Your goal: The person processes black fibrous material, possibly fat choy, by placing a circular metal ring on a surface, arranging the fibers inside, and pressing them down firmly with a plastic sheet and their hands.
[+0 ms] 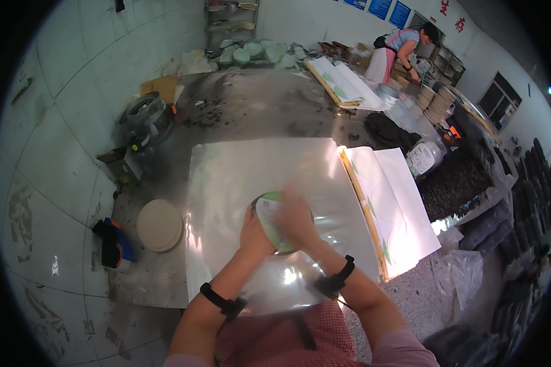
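A round container [267, 215] with a green and white top stands in front of me on a clear plastic sheet [245, 168]. My left hand [255, 235] holds its left side, the fingers curled along the rim. Over the right part of its top lies my right hand [296, 219]; motion smears its fingers, so their shape does not show. Both hands cover much of the container's edge. Black bands circle both wrists.
Right of the sheet lie white printed sheets [398, 214] along a yellowish strip [364, 211]. Round beige discs [159, 225] and a blue-black object [114, 243] sit at left. Green-white bundles [251, 54] line the back. Another person [404, 52] bends over things at far right.
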{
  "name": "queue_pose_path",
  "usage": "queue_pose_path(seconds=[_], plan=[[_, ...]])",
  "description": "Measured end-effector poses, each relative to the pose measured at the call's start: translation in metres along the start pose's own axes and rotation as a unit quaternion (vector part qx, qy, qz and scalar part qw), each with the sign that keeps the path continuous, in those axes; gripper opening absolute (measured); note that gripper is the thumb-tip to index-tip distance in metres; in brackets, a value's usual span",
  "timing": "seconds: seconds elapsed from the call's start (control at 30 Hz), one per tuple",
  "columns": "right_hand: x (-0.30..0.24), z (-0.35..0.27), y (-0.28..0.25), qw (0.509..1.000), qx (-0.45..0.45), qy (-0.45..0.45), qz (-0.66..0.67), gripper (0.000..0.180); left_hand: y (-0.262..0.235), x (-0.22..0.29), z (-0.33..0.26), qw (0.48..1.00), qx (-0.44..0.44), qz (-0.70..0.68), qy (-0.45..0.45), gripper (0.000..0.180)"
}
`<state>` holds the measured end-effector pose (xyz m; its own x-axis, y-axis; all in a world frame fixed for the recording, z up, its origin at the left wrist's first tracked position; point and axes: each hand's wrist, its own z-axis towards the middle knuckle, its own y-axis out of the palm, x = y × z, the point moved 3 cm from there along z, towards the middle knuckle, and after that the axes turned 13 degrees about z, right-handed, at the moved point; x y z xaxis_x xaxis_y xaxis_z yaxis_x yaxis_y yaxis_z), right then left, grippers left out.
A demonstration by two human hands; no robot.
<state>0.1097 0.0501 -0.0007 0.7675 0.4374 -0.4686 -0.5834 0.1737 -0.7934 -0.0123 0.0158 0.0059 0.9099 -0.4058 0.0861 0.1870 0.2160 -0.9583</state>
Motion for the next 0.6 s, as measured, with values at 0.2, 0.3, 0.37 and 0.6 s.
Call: queue_pose_path(seconds=[0.2,0.3,0.37,0.6], plan=[[0.021,-0.006,0.041,0.981,-0.143,-0.112,0.066,0.051,-0.006,-0.003,0.001,0.996,-0.024,-0.083,0.006,0.054],[0.023,-0.005,0.052,0.984,-0.132,-0.118,0.034,0.052,-0.021,-0.025,-0.005,0.986,-0.081,-0.135,0.051,0.045],[0.02,0.003,0.048,0.967,-0.236,-0.075,-0.052,0.054,-0.023,-0.042,-0.027,0.965,0.016,-0.253,-0.067,0.048],[-0.002,-0.001,0.02,0.938,-0.279,-0.154,-0.139,0.061,-0.008,-0.039,-0.056,0.677,-0.133,-0.657,-0.305,0.06]])
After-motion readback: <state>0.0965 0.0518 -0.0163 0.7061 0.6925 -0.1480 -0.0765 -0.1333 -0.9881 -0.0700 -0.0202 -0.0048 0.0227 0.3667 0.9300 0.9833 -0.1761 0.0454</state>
